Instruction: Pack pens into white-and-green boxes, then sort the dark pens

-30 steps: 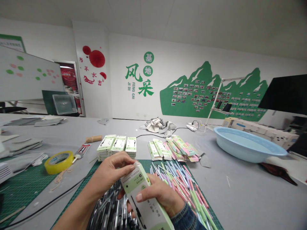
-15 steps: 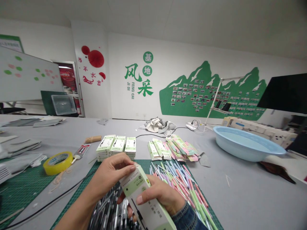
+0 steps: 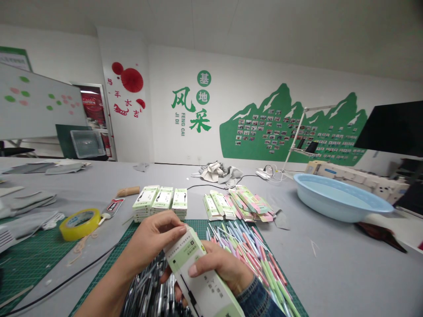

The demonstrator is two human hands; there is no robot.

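At the far left, grey cloth point(image 3: 33, 200) lies in loose pieces on the table point(image 3: 330, 273), with some resting on the left mat point(image 3: 36, 251). A roll of yellow tape point(image 3: 72, 234) lies flat at the far edge of that mat, and a small packet point(image 3: 114, 206) is just beyond it to the right. Next come three neat stacks point(image 3: 161, 198) of green-and-white boxes, side by side. In front of them, the left hand point(image 3: 161, 233) pinches the upper end of a box point(image 3: 201, 277) between thumb and fingers. Beneath the hands, a heap of black pens point(image 3: 148, 286) is partly hidden from view. The box is held tilted above the pens, printed face up, its lower end cut off by the bottom edge of the view. The right hand point(image 3: 221, 266) grips the box around its middle, thumb pressed on the printed face and fingers curled underneath; a denim sleeve point(image 3: 259, 299) covers its wrist. Beyond it, green and pink cartons point(image 3: 238, 204) lie in an overlapping row. Coloured pens point(image 3: 254, 255) are heaped on the central mat point(image 3: 198, 226). Farther right, a blue basin point(image 3: 340, 207) stands in front of a sewing machine point(image 3: 360, 178).
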